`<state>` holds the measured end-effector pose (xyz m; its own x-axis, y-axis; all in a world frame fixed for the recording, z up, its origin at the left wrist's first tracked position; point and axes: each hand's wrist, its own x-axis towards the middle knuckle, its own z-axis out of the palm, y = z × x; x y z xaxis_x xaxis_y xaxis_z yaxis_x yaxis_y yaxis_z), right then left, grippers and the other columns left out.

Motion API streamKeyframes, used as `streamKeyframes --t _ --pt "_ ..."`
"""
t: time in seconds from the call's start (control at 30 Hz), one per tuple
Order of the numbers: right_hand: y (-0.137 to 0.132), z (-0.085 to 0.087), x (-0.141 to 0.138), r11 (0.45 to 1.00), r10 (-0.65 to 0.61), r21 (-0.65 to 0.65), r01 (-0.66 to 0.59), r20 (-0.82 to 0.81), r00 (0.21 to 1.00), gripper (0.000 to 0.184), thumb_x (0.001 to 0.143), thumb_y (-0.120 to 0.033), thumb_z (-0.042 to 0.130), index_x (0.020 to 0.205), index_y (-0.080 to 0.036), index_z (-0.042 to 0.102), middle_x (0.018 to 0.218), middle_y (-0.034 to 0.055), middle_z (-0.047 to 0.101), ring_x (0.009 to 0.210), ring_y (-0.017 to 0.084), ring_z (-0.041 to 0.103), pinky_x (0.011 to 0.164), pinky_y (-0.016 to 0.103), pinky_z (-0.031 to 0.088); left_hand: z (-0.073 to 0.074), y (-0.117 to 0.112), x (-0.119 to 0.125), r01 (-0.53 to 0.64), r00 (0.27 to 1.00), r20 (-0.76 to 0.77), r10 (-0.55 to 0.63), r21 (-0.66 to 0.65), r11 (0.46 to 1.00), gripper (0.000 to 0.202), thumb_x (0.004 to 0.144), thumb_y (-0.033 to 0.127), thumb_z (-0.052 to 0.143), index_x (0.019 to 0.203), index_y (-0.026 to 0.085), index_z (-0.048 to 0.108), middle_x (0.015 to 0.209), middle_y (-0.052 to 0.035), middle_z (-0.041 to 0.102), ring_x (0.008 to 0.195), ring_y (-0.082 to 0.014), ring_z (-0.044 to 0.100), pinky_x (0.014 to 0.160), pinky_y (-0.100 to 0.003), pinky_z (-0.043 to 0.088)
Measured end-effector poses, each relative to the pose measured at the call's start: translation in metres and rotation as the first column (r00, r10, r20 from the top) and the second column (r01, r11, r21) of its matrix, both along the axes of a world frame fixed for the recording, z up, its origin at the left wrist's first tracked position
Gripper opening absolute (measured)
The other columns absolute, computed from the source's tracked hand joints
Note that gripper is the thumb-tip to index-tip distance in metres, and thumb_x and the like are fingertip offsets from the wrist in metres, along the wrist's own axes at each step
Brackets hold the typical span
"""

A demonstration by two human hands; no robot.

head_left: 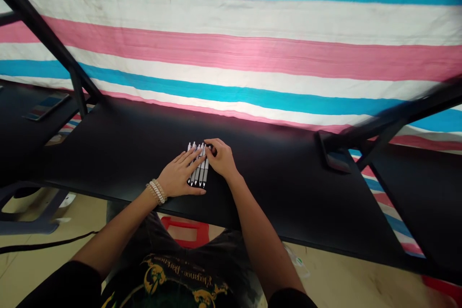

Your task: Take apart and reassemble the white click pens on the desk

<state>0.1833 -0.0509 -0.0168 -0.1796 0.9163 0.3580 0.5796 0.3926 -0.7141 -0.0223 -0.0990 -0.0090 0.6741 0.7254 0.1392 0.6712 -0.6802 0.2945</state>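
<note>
The left hand (pixel 180 173), bracelets (pixel 156 191) at its wrist, spreads wide over a row of pens (pixel 197 176) on the black worktop (pixel 285 178); the right hand (pixel 221 158) curls narrow at their far ends. Whether it grips one, I cannot tell.

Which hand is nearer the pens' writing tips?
Left. The left hand reaches over the pens, its thumb just beside the tips; the right hand is at the pens' opposite end.

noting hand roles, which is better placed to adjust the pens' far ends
Probably the right hand: it sits by the far ends of the pens; the left hand lies spread across them.
</note>
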Motion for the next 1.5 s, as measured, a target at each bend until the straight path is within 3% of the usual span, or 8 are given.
streamKeyframes --t 0.27,0.53,0.73,0.9,1.17,1.33,1.5 --pt "0.001 -0.002 0.002 1.000 0.031 0.002 -0.031 -0.020 0.999 0.030 0.089 -0.018 0.055 0.115 -0.022 0.070 0.124 0.0068 0.069 0.069 0.014 0.060 0.079 0.033 0.053 -0.001 0.001 0.002 -0.013 0.999 0.043 0.012 0.023 1.000 0.101 0.082 0.077 0.055 0.159 0.020 0.026 0.163 -0.0137 0.030 0.151 -0.0321 0.029 0.123 -0.049 0.025" --pt "0.000 -0.003 0.000 0.996 0.084 -0.019 -0.084 0.048 0.995 0.029 0.095 -0.022 0.052 0.116 -0.024 0.072 0.122 0.0053 0.070 0.099 0.020 0.067 0.087 0.033 0.053 -0.003 0.001 0.002 -0.035 0.996 0.087 0.033 0.019 0.999 0.098 0.080 0.073 0.060 0.156 0.017 0.033 0.159 -0.0179 0.035 0.148 -0.0347 0.034 0.123 -0.051 0.027" --pt "-0.002 -0.001 -0.002 0.997 0.078 -0.004 -0.078 0.110 0.991 0.028 0.097 -0.024 0.052 0.117 -0.027 0.071 0.124 0.0050 0.067 0.107 0.021 0.065 0.093 0.035 0.051 -0.009 0.000 0.001 -0.039 0.995 0.091 0.034 0.062 0.997 0.102 0.080 0.075 0.058 0.156 0.013 0.031 0.160 -0.0201 0.033 0.149 -0.0342 0.032 0.123 -0.050 0.027" --pt "-0.001 -0.001 0.000 0.998 0.057 -0.018 -0.056 0.051 0.997 0.028 0.095 -0.020 0.052 0.117 -0.023 0.069 0.123 0.0083 0.064 0.098 0.020 0.065 0.089 0.035 0.052 -0.008 0.000 0.001 -0.033 0.998 0.062 0.029 0.072 0.997 0.106 0.082 0.077 0.054 0.159 0.011 0.024 0.163 -0.0187 0.027 0.152 -0.0339 0.026 0.125 -0.050 0.023" --pt "0.005 -0.004 0.006 0.998 0.056 -0.028 -0.056 -0.001 0.998 0.028 0.089 -0.014 0.053 0.111 -0.020 0.070 0.104 0.0066 0.066 0.074 0.015 0.060 0.076 0.032 0.052 0.001 0.001 0.003 -0.012 1.000 0.007 0.011 0.017 1.000 0.092 0.083 0.075 0.055 0.158 0.029 0.030 0.166 -0.0035 0.026 0.153 -0.0350 0.022 0.124 -0.053 0.023" --pt "0.006 -0.006 0.007 0.999 0.035 -0.027 -0.036 -0.019 0.999 0.024 0.087 -0.016 0.057 0.106 -0.019 0.070 0.099 0.0059 0.066 0.065 0.013 0.057 0.069 0.030 0.050 0.001 0.000 0.003 -0.001 1.000 0.003 0.001 0.024 1.000 0.082 0.084 0.072 0.057 0.153 0.031 0.043 0.165 -0.0024 0.029 0.152 -0.0357 0.024 0.123 -0.054 0.024" --pt "0.007 -0.006 0.008 1.000 0.023 -0.021 -0.024 -0.034 0.999 0.023 0.085 -0.015 0.058 0.104 -0.018 0.070 0.097 0.0051 0.065 0.063 0.011 0.057 0.065 0.027 0.051 0.000 -0.001 0.002 0.005 1.000 0.001 -0.005 0.043 0.999 0.080 0.085 0.072 0.055 0.152 0.028 0.044 0.164 -0.0036 0.032 0.151 -0.0348 0.026 0.123 -0.054 0.026"
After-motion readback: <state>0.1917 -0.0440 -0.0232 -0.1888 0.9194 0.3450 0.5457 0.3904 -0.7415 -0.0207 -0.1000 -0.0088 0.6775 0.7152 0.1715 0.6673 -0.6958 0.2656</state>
